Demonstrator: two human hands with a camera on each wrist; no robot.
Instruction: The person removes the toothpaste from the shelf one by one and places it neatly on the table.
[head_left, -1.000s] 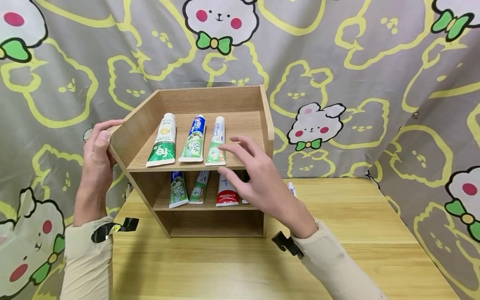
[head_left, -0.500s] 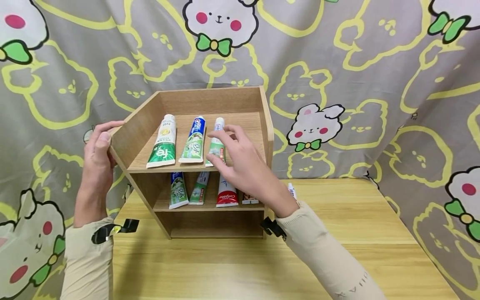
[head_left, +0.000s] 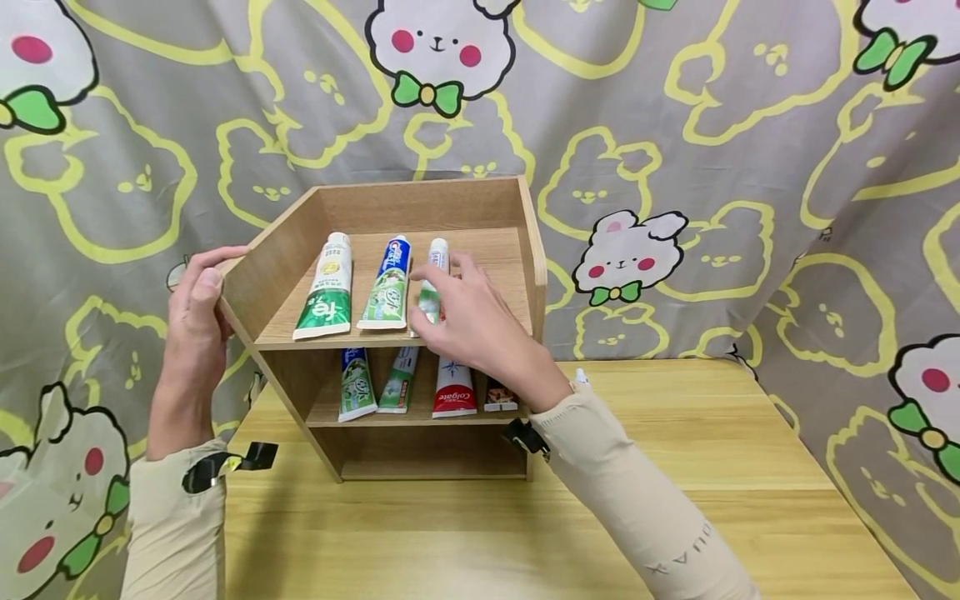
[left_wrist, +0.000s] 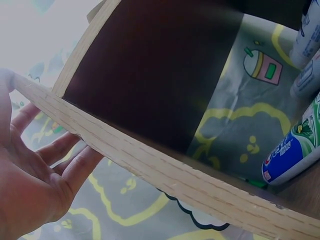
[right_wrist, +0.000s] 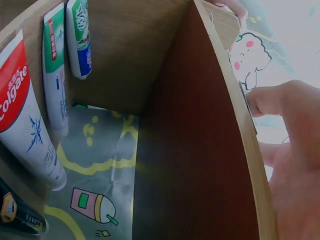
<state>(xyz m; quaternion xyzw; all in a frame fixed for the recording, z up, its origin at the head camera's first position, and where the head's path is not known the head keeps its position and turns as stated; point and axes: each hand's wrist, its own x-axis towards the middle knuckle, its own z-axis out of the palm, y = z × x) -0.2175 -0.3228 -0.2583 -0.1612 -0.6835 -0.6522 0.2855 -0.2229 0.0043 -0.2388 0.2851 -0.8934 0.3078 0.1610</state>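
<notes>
My left hand (head_left: 197, 333) grips the upper left side panel of the wooden shelf (head_left: 266, 287), fingers behind the board in the left wrist view. Over the top board, my right hand (head_left: 487, 325) has its fingers bent and parted above a slim white-and-green tube (head_left: 438, 250), partly covering it; contact cannot be told. Left of it lie a blue-and-green tube (head_left: 386, 287) and a white tube with a green end (head_left: 327, 287). In the right wrist view, the right hand (right_wrist: 295, 145) is beyond the board's edge, hiding whatever lies between its fingers.
The middle level holds a blue-and-green tube (head_left: 356, 387), a green-and-white tube (head_left: 397, 383), a red-and-white Colgate tube (head_left: 454, 392) and a dark-ended tube (head_left: 500, 396). A white tube tip (head_left: 581, 377) shows on the wooden table (head_left: 712, 433). A patterned curtain (head_left: 465, 142) hangs behind.
My right hand has moved left, from beside the slim tube to over it, covering more of its lower part. The left hand keeps its hold on the shelf.
</notes>
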